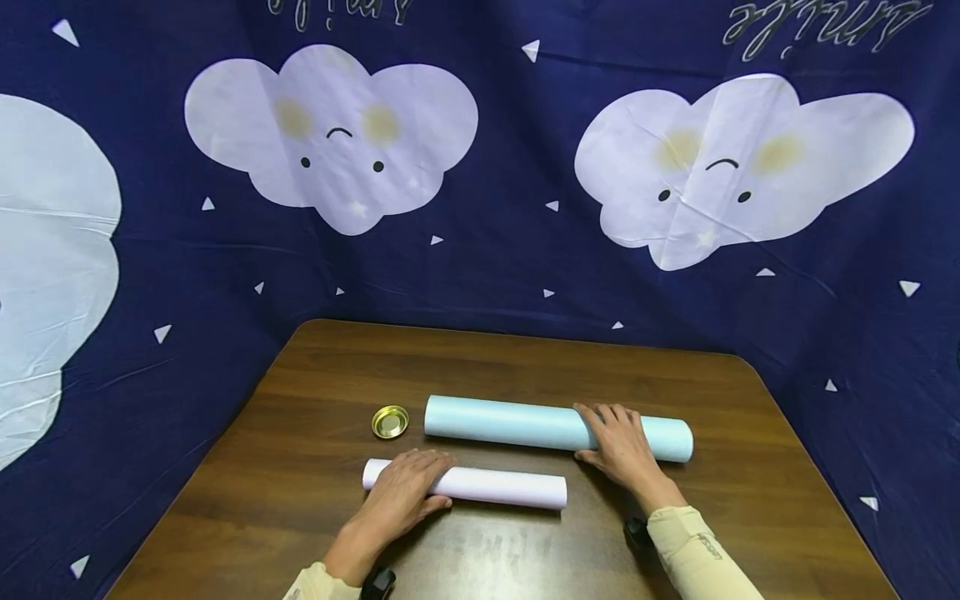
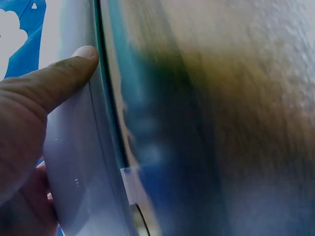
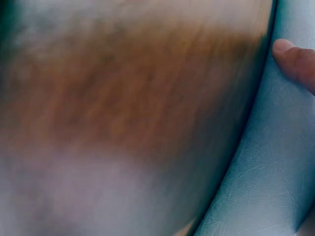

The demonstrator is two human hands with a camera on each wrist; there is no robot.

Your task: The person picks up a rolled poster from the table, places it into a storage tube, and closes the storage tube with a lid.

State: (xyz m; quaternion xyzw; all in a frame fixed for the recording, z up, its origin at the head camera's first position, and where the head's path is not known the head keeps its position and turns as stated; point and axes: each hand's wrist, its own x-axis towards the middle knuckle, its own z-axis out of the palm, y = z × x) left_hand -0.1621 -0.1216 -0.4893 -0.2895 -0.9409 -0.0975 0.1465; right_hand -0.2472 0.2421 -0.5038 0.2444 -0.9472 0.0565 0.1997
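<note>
Low in the centre of the head view, the left hand (image 1: 401, 487) lies curled over the lilac paper roll (image 1: 487, 486) on the wooden table (image 1: 315, 467). Right of centre, the right hand (image 1: 618, 446) wraps the pale blue roll (image 1: 510, 422). A gold lid (image 1: 390, 422) sits just left of it.

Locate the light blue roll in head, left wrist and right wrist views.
Head: the light blue roll lies across the table's middle, behind the white roll, under the right hand.
Left wrist: too blurred to tell; only the white roll is clear.
Right wrist: it fills the right edge, a fingertip on it.
Shared landmark: the brown wooden table.
</note>
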